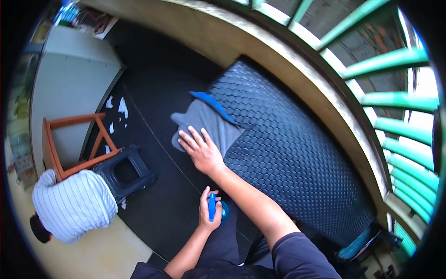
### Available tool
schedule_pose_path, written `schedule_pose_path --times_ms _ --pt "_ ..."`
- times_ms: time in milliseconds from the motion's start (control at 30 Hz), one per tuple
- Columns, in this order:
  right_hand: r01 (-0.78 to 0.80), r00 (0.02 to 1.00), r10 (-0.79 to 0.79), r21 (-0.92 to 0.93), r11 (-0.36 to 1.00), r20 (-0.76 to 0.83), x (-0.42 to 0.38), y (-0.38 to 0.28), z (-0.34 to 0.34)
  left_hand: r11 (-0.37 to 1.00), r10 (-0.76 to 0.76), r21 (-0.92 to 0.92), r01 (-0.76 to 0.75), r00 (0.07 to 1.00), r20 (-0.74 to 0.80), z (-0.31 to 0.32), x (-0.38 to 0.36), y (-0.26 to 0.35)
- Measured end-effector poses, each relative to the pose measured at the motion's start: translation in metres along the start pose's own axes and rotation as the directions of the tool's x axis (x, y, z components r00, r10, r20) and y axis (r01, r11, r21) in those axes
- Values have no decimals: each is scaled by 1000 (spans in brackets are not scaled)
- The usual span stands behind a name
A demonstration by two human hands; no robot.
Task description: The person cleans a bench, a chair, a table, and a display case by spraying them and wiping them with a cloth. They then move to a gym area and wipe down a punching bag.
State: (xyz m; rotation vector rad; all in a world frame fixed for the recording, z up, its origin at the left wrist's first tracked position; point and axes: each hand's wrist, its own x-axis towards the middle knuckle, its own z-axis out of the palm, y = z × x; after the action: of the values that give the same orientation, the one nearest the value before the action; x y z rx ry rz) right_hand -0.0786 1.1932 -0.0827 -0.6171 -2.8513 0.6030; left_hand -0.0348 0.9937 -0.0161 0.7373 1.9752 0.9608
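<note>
On the black studded mat [297, 153], the right hand [203, 151] presses flat and open on a grey cloth [209, 123]; the left hand [209, 215] grips a blue spray bottle [214, 208].

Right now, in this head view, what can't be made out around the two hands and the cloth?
- Blue spray bottle: the left hand wraps it, hiding body and label.
- Grey cloth: the part under the right hand is covered; whether its blue edge is a second cloth is unclear.
- Studded black mat: its lower right end is lost in shadow.
- Person in striped shirt: hands not visible.
</note>
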Motion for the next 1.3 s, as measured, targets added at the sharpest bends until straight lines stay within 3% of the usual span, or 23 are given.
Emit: schedule_pose_path --times_ms 167,300,433,733,900,1067,1200,1300 --pt "-165 986 165 55 985 9 -101 15 -18 995 71 65 -75 996 55 20 -8 9" --pt "-323 940 329 72 944 -93 -194 26 -34 983 144 103 -153 985 94 37 -10 15" --pt "-479 878 478 28 878 29 -310 43 -62 958 206 153 -241 955 212 85 -30 34" --pt "-783 601 782 73 618 -168 -572 64 -84 914 218 148 -378 764 607 230 -100 70" --pt "-932 291 925 144 331 -244 -719 85 -110 879 238 99 -467 608 757 317 -152 79" --pt "-977 -34 946 211 37 -323 -834 103 -136 843 257 36 -537 461 849 382 -207 83" --pt "-959 -246 905 219 -177 -347 -908 118 -150 849 219 25 -528 396 892 412 -243 84" --pt "-915 -396 830 249 -318 -393 -961 130 -149 864 198 44 -501 420 885 430 -269 85"
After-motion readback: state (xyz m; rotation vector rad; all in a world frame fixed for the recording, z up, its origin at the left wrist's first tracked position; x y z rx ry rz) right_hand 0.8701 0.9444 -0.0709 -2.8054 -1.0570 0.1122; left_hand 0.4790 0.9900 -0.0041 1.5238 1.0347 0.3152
